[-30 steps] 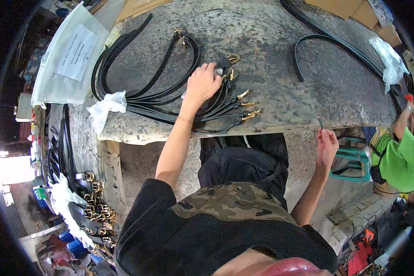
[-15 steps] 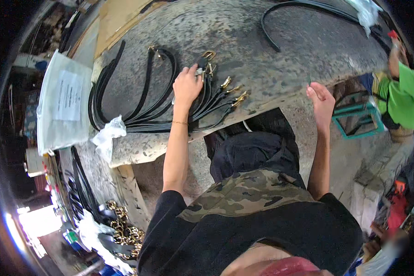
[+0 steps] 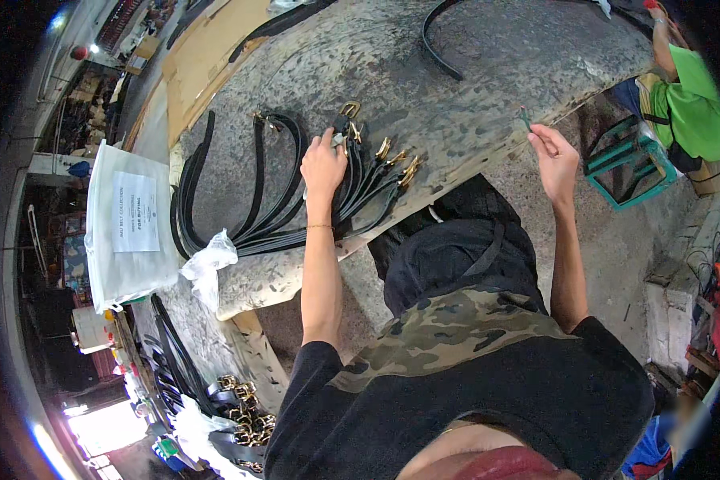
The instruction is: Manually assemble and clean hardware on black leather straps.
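Several long black straps (image 3: 280, 240) with gold-coloured clasps (image 3: 409, 171) lie looped in a bundle on the worktable. My left hand (image 3: 323, 170) is closed on a black strap at the bundle's end, beside a gold-coloured buckle (image 3: 350, 110). A small whitish piece (image 3: 338, 141) shows by its fingertips; its kind is unclear. My right hand (image 3: 558, 164) is raised off the table's front edge, pinching a thin dark green stick-like thing (image 3: 525, 118) with a reddish tip. What it is exactly is too small to tell.
A white plastic bin (image 3: 132, 268) with a paper sheet stands at the left, with a crumpled clear bag (image 3: 210, 264) near it. Gold-coloured chains (image 3: 252, 416) lie lower left. Another black strap (image 3: 434, 50) curves at the back. A person in green (image 3: 700, 104) is beside a green-framed stool (image 3: 628, 168).
My view has shifted, so the table sits differently in it. The right hand has turned, and the thin green thing now shows more plainly. My left hand stays at the strap.
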Motion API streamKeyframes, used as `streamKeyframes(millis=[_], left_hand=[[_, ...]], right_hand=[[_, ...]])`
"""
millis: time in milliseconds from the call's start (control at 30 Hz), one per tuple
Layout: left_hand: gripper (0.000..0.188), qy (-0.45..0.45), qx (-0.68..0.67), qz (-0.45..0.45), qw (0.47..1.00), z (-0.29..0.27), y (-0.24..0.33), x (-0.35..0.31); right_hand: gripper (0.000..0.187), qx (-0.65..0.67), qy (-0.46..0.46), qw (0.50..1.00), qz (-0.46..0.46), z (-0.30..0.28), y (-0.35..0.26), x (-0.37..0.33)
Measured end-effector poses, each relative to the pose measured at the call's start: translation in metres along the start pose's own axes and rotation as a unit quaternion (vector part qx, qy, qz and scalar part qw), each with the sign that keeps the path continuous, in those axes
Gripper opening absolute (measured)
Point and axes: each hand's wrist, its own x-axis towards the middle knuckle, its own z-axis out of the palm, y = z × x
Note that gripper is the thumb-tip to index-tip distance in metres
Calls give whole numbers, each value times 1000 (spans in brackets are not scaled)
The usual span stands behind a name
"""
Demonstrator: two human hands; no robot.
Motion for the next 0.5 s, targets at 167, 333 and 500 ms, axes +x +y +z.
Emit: streamKeyframes(millis=[167,333,500], left_hand=[[40,11,-5,12,1000,1,-3,2],[41,-6,-4,-13,1000,-4,0,1],[43,-12,-3,-28,1000,-4,-2,5]], right_hand=[[18,-303,-56,927,-216,-4,13,10],[15,-305,-67,921,-231,-4,-8,11],[12,-369,-114,903,-187,-1,10,26]])
